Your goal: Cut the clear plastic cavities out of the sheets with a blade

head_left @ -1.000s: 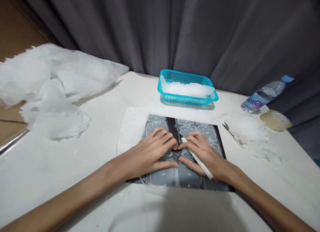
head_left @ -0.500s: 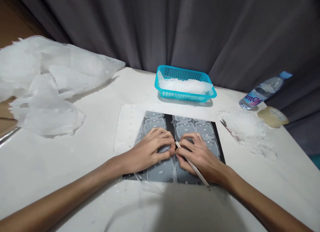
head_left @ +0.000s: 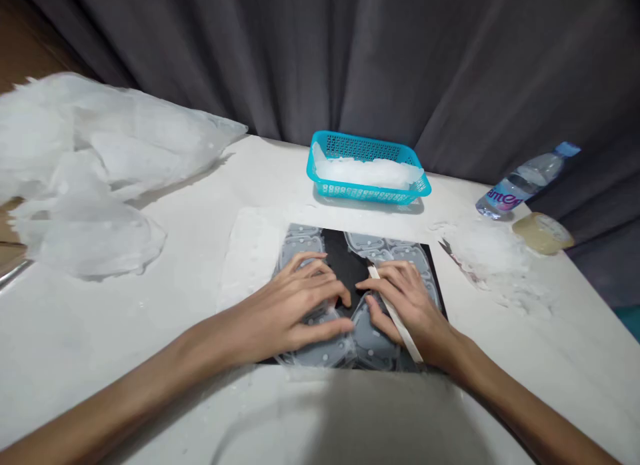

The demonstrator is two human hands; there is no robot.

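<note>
A translucent plastic sheet [head_left: 323, 350] with moulded rounded-rectangle shapes lies on a black board [head_left: 345, 259]. It is split along the middle, and the bare black surface shows between its two sides. My left hand [head_left: 305, 305] rests on the left side, fingers spread, thumb near the split. In my right hand [head_left: 407, 301] is a slim white-handled tool [head_left: 400, 321] with a dark tip, lying slanted between the fingers. The thumb and index finger of that hand touch the right side of the sheet. My hands cover parts of the sheet.
Behind the board stands a blue basket [head_left: 370, 193] holding white translucent pieces. To the right are plastic scraps [head_left: 500, 258], scissors-like blades [head_left: 453, 255], a tape roll [head_left: 543, 233] and a water bottle [head_left: 525, 181]. A large plastic bag [head_left: 150, 128] lies at left.
My hands have moved slightly apart, and the left fingers have gone from pinched to spread. The sheet's two sides have parted, widening the dark gap in the middle.
</note>
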